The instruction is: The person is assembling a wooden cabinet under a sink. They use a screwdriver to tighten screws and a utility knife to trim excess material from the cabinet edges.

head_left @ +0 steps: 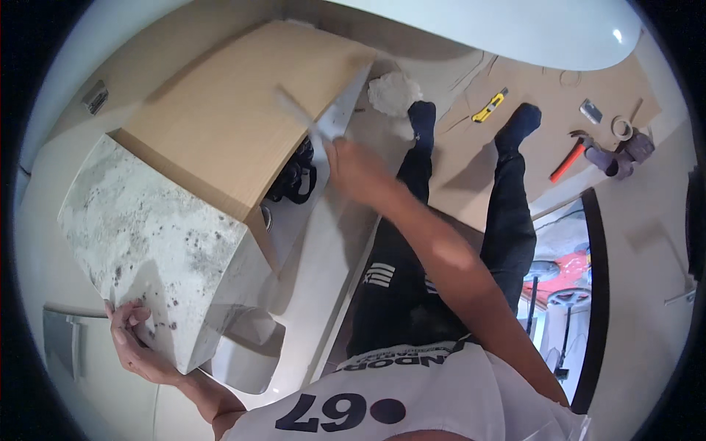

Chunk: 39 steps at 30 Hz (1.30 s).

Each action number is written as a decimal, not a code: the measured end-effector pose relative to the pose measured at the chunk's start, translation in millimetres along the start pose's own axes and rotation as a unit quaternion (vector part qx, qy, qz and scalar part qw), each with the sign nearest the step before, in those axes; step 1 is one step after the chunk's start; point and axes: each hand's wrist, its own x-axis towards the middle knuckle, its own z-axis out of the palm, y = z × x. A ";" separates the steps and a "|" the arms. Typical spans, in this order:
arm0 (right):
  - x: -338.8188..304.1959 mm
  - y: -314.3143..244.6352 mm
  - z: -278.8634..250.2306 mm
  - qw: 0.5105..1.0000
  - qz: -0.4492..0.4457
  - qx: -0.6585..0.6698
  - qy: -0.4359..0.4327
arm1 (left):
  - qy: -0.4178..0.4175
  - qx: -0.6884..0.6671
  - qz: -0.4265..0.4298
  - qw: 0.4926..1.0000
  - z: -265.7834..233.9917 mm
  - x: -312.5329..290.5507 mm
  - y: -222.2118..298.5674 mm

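Note:
A wood-grain cabinet (243, 95) stands at the left, its side facing me open on dark items (298, 176) inside. Against its near end is a boxy white panel (158, 228) mottled with grey and dark spots. My left hand (134, 339) has its fingers curled over the panel's lower left edge. Above the cabinet's open edge, my right hand (357, 169) is closed round a thin pale blade-like strip (294, 110), smeared by motion, so its exact kind does not show.
On brown sheeting (463, 176) by my feet lie a yellow utility knife (490, 106), an orange-handled hammer (570, 158) and a tape roll (622, 128). A white crumpled piece (393, 93) rests near my foot. Beside the panel is a white bin (254, 345). A doorway (596, 309) opens at the right.

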 end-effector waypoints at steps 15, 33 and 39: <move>-47.5 -6.0 10.5 0.990 -0.082 -0.103 -0.054 | -0.028 0.014 0.032 0.999 -8.6 -2.8 -5.1; 25.6 163.8 -21.3 0.947 -0.069 -0.302 0.083 | -0.062 -0.013 0.009 0.998 -7.6 13.2 5.6; -106.7 249.6 -39.8 0.989 -0.059 -0.024 0.135 | -0.185 0.166 0.068 0.966 -23.5 -1.5 36.7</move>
